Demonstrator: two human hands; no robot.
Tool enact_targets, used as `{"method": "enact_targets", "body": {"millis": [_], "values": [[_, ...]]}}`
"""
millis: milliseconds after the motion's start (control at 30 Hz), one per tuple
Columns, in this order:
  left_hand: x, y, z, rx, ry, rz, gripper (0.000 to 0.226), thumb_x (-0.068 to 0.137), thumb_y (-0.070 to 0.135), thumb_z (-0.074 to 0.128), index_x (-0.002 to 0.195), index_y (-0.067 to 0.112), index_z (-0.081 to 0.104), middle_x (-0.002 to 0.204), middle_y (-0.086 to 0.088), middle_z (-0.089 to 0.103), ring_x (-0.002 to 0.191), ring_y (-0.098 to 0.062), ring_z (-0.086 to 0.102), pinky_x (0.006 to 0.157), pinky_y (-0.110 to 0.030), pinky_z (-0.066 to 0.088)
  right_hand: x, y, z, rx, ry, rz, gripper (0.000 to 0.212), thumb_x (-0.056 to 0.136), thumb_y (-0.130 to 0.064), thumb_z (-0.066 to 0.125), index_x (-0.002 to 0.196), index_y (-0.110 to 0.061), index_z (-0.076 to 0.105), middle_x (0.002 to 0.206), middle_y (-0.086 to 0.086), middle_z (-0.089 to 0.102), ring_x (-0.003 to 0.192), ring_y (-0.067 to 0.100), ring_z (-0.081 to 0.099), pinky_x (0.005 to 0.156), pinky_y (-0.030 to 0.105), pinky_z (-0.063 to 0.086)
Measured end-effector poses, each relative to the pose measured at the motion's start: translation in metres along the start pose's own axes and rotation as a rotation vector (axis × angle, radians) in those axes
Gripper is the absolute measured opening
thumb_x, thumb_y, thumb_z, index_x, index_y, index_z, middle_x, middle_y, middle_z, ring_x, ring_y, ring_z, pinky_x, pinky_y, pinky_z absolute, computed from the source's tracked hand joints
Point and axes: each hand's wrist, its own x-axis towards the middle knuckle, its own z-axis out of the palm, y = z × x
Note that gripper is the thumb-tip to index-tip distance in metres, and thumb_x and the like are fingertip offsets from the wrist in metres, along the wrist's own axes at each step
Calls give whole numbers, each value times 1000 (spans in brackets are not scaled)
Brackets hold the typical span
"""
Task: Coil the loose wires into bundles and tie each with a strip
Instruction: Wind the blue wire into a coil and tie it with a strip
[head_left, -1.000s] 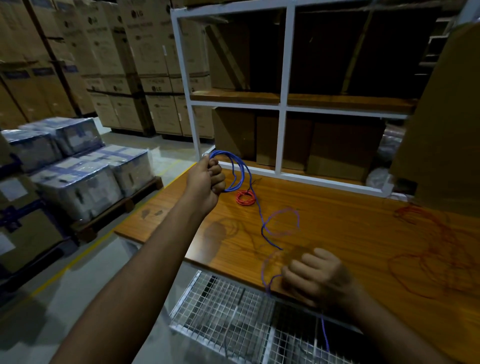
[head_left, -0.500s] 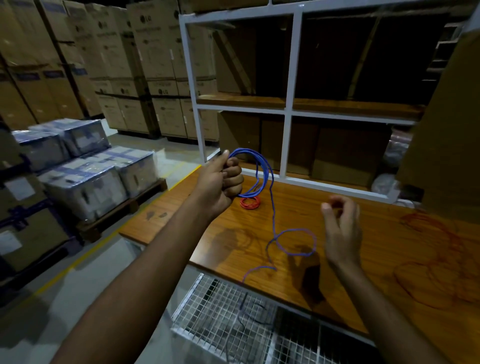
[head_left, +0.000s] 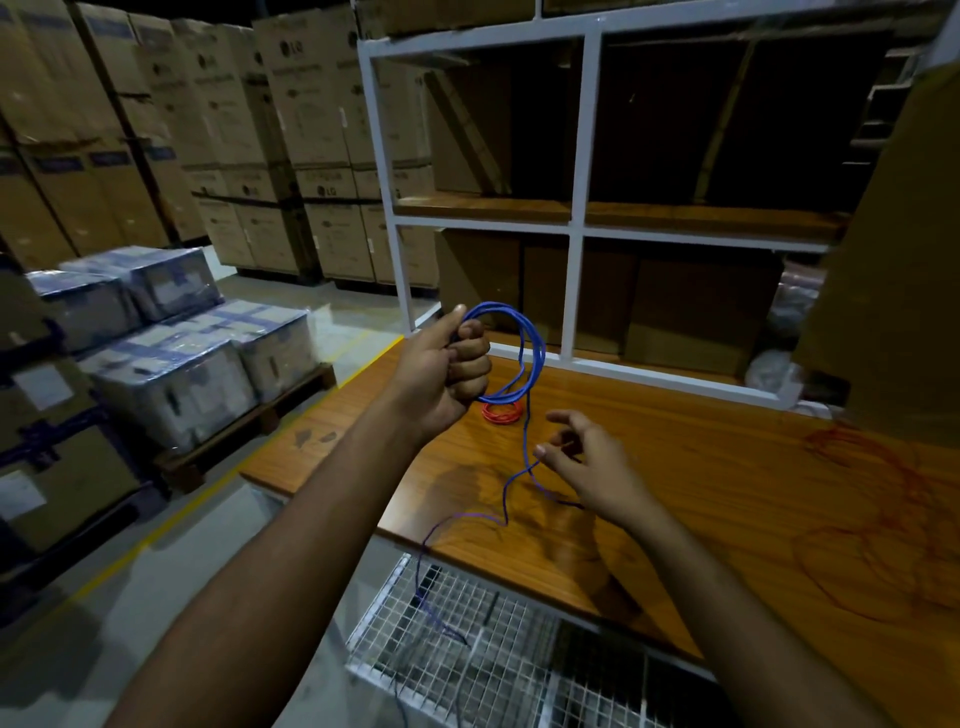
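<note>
We are midway through coiling the blue wire (head_left: 524, 358). Our left hand (head_left: 447, 371) grips several finished loops in a closed fist, raised above the worktop (head_left: 701, 467). Our right hand (head_left: 587, 467) hovers lower, fingers loosely spread, thumb and forefinger seemingly pinching the trailing strand, which runs over the worktop edge onto the wire basket (head_left: 493, 654). Next, we judge, comes bringing that slack up into another loop. A small red coil (head_left: 501, 413) lies behind; loose red wire (head_left: 883, 514) waits at right.
</note>
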Motion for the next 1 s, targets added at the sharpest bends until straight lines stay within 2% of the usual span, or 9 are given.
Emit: {"method": "enact_targets", "body": {"millis": [100, 167, 233, 300, 433, 567, 700, 833, 1000], "values": [[-2, -3, 2, 56, 3, -31, 40, 106, 37, 33, 70, 20, 40, 48, 10, 26, 36, -3, 21, 35, -18, 13, 6, -16, 3, -303, 81, 27, 51, 89, -58, 59, 135, -42, 45, 107, -12, 53, 110, 14, 54, 97, 46, 40], [-2, -6, 2, 102, 19, -45, 41, 106, 37, 34, 69, 21, 40, 48, 10, 25, 36, -3, 20, 34, -18, 14, 10, -25, 6, -297, 94, 29, 33, 92, -48, 61, 124, -40, 55, 107, -8, 52, 109, 16, 53, 95, 44, 41], [-2, -5, 0, 146, 45, -22, 40, 106, 37, 34, 70, 21, 41, 49, 10, 25, 36, -3, 20, 34, -18, 14, 12, -27, 9, -179, 110, 1, 7, 95, -35, 63, 101, -35, 65, 102, -6, 58, 100, 16, 57, 89, 42, 47], [-3, -2, -5, 185, 88, 41, 40, 107, 36, 33, 71, 20, 41, 50, 9, 25, 37, -3, 19, 35, -18, 13, 7, -27, 8, 69, 131, 43, 10, 96, -26, 62, 88, -29, 66, 93, -6, 67, 91, 15, 63, 84, 41, 54], [-3, 2, -16, 187, 157, 125, 40, 108, 35, 31, 72, 20, 42, 51, 9, 26, 39, -4, 19, 38, -19, 12, -9, -36, 0, 510, 215, 171, 5, 98, -14, 59, 101, -13, 63, 81, 5, 72, 71, 19, 73, 70, 43, 63], [0, -8, -15, 210, 165, 108, 40, 108, 35, 31, 72, 19, 40, 50, 9, 26, 38, -4, 19, 36, -18, 14, -14, -43, 12, -44, 176, 95, 9, 96, -19, 60, 88, -24, 59, 82, 3, 67, 64, 20, 70, 57, 43, 61], [4, -20, -14, 230, 152, 102, 40, 108, 36, 32, 73, 19, 41, 52, 9, 27, 39, -4, 20, 34, -18, 18, -25, -62, 10, -658, -72, -74, 14, 96, -18, 56, 109, -17, 60, 103, 8, 62, 94, 26, 64, 78, 39, 56], [4, -16, -18, 148, 186, 114, 39, 108, 36, 32, 74, 19, 42, 51, 9, 29, 38, -4, 21, 34, -18, 18, -36, -57, -2, -856, -86, -209, 28, 94, -24, 61, 120, -22, 52, 113, 1, 61, 112, 25, 54, 96, 47, 35], [5, 0, -26, 65, 213, 174, 40, 108, 36, 29, 74, 20, 40, 48, 10, 29, 36, -3, 21, 32, -17, 17, -35, -18, -25, -852, 197, -163, 26, 87, -45, 66, 110, -32, 66, 114, -1, 44, 112, 21, 37, 90, 41, 30]]}}
